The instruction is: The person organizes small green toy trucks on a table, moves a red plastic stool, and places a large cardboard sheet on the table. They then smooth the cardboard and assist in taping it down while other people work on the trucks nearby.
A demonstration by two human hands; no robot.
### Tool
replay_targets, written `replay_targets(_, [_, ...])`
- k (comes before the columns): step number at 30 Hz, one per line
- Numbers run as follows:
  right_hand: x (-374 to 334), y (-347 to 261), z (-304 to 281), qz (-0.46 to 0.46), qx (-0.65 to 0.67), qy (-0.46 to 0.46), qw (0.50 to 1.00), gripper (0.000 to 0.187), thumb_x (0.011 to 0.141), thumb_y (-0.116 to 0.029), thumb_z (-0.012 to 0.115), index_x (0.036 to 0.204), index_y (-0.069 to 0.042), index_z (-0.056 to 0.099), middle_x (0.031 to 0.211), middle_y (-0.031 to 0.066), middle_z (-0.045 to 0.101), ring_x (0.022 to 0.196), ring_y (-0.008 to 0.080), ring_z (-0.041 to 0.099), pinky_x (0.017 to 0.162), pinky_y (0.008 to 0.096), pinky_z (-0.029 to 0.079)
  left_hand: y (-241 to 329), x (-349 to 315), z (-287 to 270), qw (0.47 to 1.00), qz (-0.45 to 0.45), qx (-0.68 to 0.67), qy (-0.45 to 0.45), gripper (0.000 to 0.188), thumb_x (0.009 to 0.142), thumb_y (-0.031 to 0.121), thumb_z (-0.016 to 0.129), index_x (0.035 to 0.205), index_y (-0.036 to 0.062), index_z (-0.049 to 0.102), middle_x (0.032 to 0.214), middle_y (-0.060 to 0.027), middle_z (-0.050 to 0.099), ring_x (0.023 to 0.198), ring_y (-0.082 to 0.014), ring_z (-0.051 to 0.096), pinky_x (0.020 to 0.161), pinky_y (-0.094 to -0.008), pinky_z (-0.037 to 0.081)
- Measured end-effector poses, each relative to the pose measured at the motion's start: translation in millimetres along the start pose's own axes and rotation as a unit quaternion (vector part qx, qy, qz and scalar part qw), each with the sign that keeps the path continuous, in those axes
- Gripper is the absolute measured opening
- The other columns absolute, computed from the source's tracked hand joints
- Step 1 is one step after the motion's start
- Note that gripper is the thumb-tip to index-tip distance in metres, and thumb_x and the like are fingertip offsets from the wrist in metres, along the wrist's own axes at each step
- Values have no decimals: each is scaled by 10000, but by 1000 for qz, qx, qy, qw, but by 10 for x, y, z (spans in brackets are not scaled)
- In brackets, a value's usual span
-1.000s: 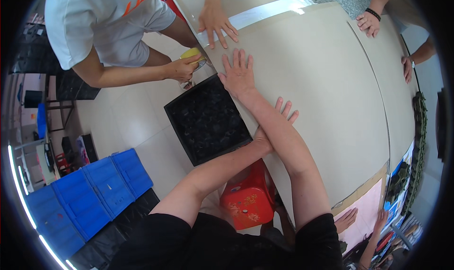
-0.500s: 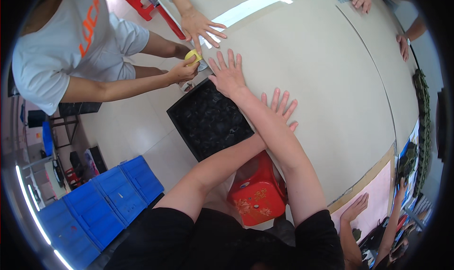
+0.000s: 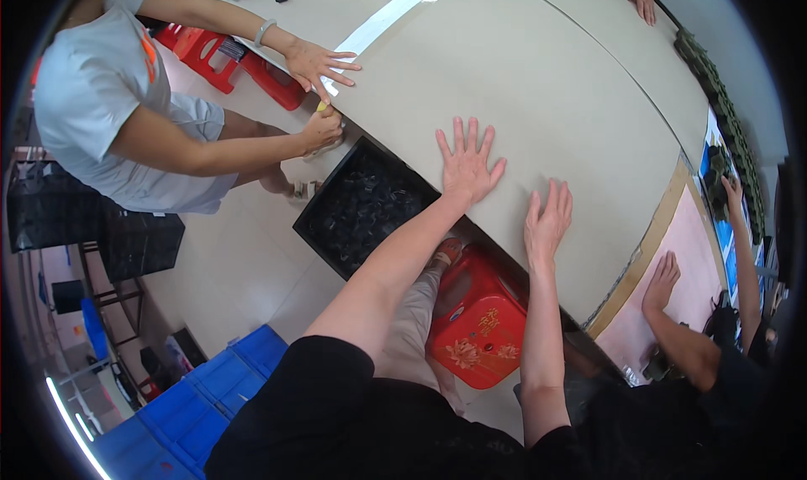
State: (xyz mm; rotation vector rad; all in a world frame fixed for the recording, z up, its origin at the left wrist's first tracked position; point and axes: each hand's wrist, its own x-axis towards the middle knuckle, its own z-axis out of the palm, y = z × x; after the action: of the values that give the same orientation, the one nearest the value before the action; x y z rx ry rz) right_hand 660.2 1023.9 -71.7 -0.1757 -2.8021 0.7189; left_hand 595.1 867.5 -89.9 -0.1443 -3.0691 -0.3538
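Note:
My left hand (image 3: 468,165) lies flat on the beige board (image 3: 504,76) covering the table, fingers spread, with nothing in it. To its right, my right hand (image 3: 546,224) is by the board's near edge, tilted on its side with the fingers stretched out; it holds nothing, and I cannot tell whether it touches the surface. At the left corner, a co-worker's hand (image 3: 315,61) presses on the board beside a shiny strip of tape (image 3: 374,33). That person's other hand (image 3: 322,134) grips a small yellow thing (image 3: 322,107), mostly hidden, at the table edge.
A black crate (image 3: 336,228) of dark pieces stands against the table edge. A red stool (image 3: 477,345) is beneath my arms. Blue crates (image 3: 227,371) stand lower left. At the right, another person's hand (image 3: 662,282) rests on a pink sheet (image 3: 672,236).
My crossed arms have come apart: my right hand moved back right, my left hand shifted left. My view has shifted. The co-worker's yellow roll is now mostly hidden.

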Motion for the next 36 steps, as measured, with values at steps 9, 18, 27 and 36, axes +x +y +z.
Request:
replay_targets(9, [-323, 289, 120, -17, -161, 13, 987, 594, 895, -460, 432, 1354, -89, 366, 1406, 246, 275, 1333, 380, 197, 1090, 490, 131, 135, 20, 69, 999, 29, 20, 23, 670, 875, 534, 321, 1424, 156, 256, 1484, -150, 179, 1377, -372, 51, 1054, -611, -20])
replay_targets(18, [-359, 311, 117, -21, -157, 26, 987, 594, 884, -470, 438, 1354, -112, 378, 1413, 213, 288, 1328, 362, 226, 1090, 491, 135, 66, 15, 123, 999, 16, -38, -21, 691, 884, 537, 318, 1436, 137, 206, 1494, -145, 144, 1382, -358, 17, 1060, -578, -59])
replay_targets(27, [-353, 135, 140, -25, -155, -12, 987, 578, 897, -420, 438, 1364, -94, 345, 1413, 223, 268, 1331, 367, 194, 1091, 482, 125, -544, 153, 106, 920, -3, -388, -46, 730, 836, 331, 531, 1436, 107, 180, 1479, -225, 119, 1388, -343, -32, 1085, -485, -60])
replay_targets(36, [-365, 198, 95, -9, -142, -50, 989, 591, 899, -417, 433, 1376, -85, 319, 1438, 218, 222, 1347, 360, 153, 1098, 480, 102, -1033, -189, -405, 941, 21, -325, -90, 586, 817, 169, 551, 1344, 25, 339, 1268, -232, 458, 1177, -363, 447, 989, -396, 374])
